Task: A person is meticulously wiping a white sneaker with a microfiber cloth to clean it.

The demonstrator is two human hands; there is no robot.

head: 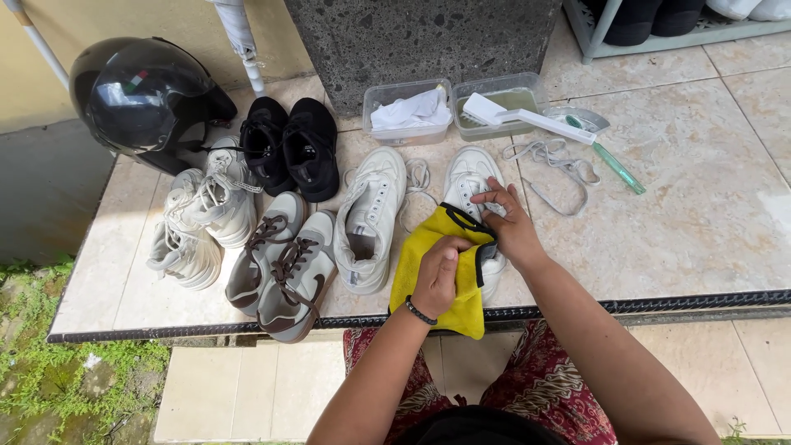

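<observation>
A yellow cloth with black edging lies draped over a white sneaker at the front of the tiled ledge. My left hand presses down on the cloth with its fingers curled into it. My right hand rests on the same sneaker, pinching the cloth's upper edge near the lace holes. Its partner, a second white sneaker, lies just to the left with loose laces.
A grey-and-brown pair, a pale pair and a black pair lie to the left, beside a black helmet. Behind are a tub with a white rag, a tub with a brush, a green toothbrush and removed laces.
</observation>
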